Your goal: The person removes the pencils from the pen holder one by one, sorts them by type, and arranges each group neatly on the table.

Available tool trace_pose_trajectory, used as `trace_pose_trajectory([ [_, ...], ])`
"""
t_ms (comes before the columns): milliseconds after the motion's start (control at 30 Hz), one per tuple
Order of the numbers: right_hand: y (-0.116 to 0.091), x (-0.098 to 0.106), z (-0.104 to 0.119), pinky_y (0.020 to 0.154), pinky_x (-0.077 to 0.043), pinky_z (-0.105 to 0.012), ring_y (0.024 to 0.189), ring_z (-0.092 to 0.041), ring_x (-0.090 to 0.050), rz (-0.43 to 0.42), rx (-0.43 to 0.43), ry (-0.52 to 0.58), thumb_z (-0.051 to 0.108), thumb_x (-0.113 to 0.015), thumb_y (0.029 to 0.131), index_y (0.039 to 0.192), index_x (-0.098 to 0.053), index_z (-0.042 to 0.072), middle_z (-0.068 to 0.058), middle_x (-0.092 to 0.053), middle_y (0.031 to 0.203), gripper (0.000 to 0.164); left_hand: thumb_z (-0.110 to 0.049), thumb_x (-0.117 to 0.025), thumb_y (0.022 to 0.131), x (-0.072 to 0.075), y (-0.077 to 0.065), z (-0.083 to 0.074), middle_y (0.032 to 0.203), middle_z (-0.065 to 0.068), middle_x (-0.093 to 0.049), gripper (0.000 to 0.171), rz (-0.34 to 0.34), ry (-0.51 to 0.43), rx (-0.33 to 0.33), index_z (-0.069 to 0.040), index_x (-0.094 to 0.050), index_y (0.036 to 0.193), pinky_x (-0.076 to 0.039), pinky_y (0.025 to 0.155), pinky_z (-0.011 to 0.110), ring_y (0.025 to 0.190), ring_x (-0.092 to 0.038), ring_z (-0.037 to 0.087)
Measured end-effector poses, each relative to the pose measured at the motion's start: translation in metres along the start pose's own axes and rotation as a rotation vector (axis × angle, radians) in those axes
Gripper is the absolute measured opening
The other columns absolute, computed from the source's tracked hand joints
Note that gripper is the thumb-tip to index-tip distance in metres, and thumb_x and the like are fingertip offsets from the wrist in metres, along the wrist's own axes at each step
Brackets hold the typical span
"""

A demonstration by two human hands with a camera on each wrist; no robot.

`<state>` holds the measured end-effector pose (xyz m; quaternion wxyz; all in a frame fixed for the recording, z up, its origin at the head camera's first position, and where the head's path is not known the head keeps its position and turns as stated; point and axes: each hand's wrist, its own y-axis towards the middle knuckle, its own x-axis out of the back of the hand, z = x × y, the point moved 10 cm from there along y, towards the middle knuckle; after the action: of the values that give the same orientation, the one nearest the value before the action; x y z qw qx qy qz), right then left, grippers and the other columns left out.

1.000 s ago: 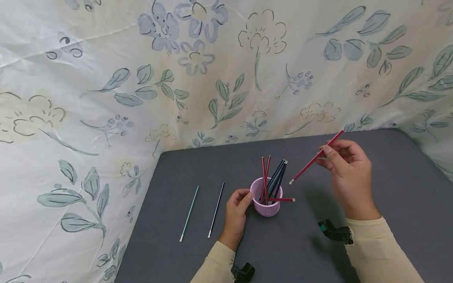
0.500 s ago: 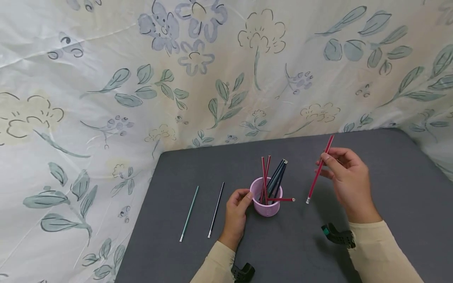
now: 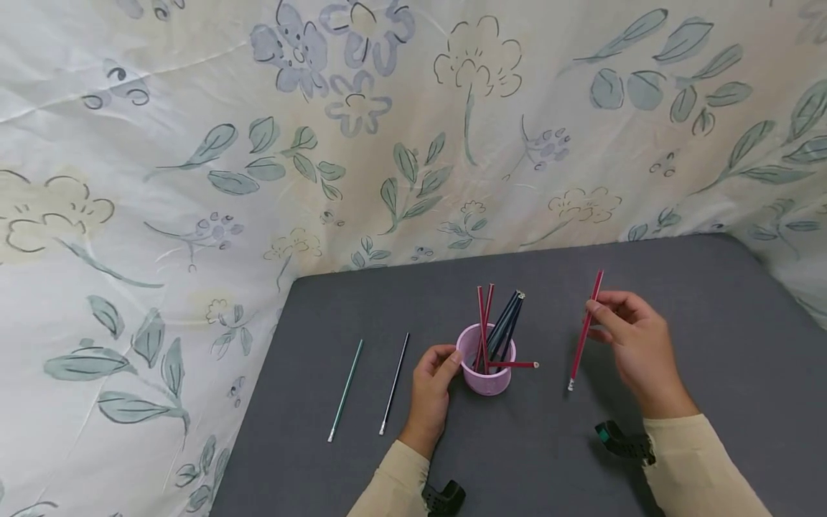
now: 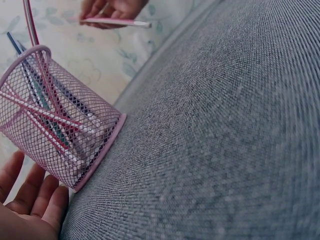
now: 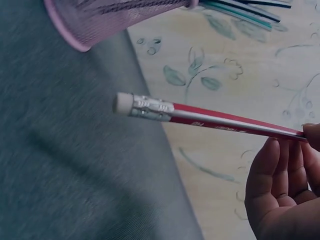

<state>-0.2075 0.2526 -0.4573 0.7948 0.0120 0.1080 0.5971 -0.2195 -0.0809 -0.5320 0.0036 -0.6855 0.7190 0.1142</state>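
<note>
My right hand (image 3: 636, 341) pinches a red pencil (image 3: 584, 334) between thumb and fingers, to the right of the pink mesh pencil cup (image 3: 487, 385). The pencil leans, its white eraser (image 5: 122, 103) end pointing down and its other end up. My left hand (image 3: 431, 395) holds the cup at its left side, the thumb at the rim and the fingers (image 4: 37, 192) along the mesh. In the cup stand two red pencils (image 3: 482, 316) and several dark ones (image 3: 510, 319). Another red pencil (image 3: 517, 365) pokes out sideways through or over the cup's right side.
Two pencils lie on the grey table (image 3: 310, 316) left of the cup: a green one (image 3: 345, 391) and a dark one (image 3: 395, 384). A floral cloth (image 3: 388, 179) hangs along the back and left edges. Black straps (image 3: 623, 441) sit at both wrists.
My right hand has come down and slightly toward me, and the red pencil in it has turned from slanted to nearly upright, eraser end lower. The left hand and cup have stayed put.
</note>
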Motion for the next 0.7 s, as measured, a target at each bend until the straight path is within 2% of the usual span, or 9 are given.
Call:
trace_pose_trajectory([
  [233, 0.002, 0.006, -0.016, 0.072, -0.061, -0.027, 0.089, -0.017, -0.067, 0.04, -0.047, -0.04, 0.014, -0.073, 0.107, 0.119, -0.072, 0.005, -0.005, -0.068, 0.105, 0.015, -0.014, -0.067, 0.107, -0.001, 0.002, -0.003, 0.114, 0.015, -0.071, 0.026, 0.0, -0.006, 0.021, 0.009, -0.069, 0.12, -0.054, 0.096, 0.03, 0.106, -0.066, 0.024],
  [700, 0.01, 0.011, -0.04, 0.071, -0.061, -0.029, 0.091, -0.012, -0.065, 0.094, -0.123, -0.196, 0.018, -0.07, 0.109, 0.121, -0.07, 0.002, -0.003, -0.069, 0.106, 0.019, -0.013, -0.068, 0.106, -0.001, 0.006, -0.006, 0.112, 0.016, -0.071, 0.026, -0.01, -0.018, 0.043, 0.009, -0.069, 0.119, -0.055, 0.095, 0.033, 0.102, -0.067, 0.02],
])
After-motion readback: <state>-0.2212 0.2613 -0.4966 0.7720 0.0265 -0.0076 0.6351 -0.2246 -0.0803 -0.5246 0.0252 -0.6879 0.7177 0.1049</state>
